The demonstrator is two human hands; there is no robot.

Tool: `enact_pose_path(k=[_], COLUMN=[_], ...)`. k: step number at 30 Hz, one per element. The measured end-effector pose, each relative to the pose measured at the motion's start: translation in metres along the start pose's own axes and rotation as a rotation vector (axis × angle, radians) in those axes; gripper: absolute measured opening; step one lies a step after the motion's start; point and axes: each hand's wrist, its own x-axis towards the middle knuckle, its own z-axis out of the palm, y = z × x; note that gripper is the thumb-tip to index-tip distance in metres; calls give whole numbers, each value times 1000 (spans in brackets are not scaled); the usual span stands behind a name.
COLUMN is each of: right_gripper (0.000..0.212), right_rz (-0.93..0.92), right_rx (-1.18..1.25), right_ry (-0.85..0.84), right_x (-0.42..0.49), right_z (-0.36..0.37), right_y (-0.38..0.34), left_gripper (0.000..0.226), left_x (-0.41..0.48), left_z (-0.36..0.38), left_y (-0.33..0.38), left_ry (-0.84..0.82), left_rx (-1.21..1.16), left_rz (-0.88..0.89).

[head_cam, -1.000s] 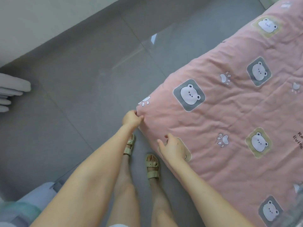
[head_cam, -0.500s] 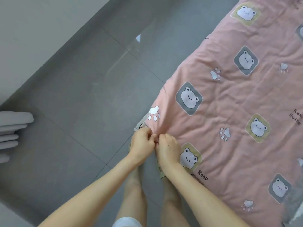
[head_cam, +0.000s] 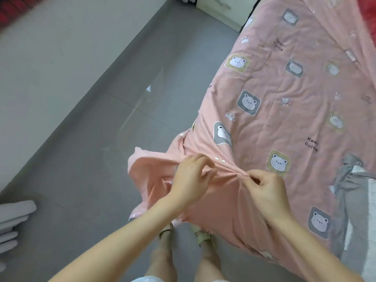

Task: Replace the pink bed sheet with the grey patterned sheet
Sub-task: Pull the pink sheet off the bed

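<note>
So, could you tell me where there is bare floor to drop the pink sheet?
The grey floor lies bare between the wall and the pink sheet. The near corner is crowded: left hand and right hand bunch the sheet there.

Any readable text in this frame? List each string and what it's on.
"Keep living": printed in dark letters on the pink sheet, right of centre; the last letter of "Keep" is soft.
A second two-line print higher up on the same sheet: too blurred to read.
A faint mark on the white cabinet at the top: too blurred to read.
Nothing else legible.
</note>
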Motion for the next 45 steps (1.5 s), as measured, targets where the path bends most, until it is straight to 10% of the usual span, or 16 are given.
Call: enact_pose_path(k=[4,8,13,17,25,33,36,45], right_gripper=[32,29,37,33,62,28,47,18], right_rz=[6,-11,-19,-16,-19,-81,-12,506], right_rx=[88,98,172,307,385,563,372,-65], right_ry=[94,43,26,-19,193,619,621,641], right_x=[25,27,19,16,34,49,63,89], right_z=[-45,-80,-108,-147,-226,-311,-312,-257], right_y=[-8,-8,1,6,28,26,55,130], left_gripper=[75,95,72,6,23,27,27,20], left_x=[6,40,83,98,158,221,229,203], left_z=[4,12,29,37,-97,-149,-114,22], left_y=[-41,-41,-28,-16,128,322,331,229], left_ry=[-294,-74,-208,-154,385,583,487,-226], left_rx=[450,531,603,517,333,160,166,490], left_rz=[-48,-147,77,179,183,511,424,32])
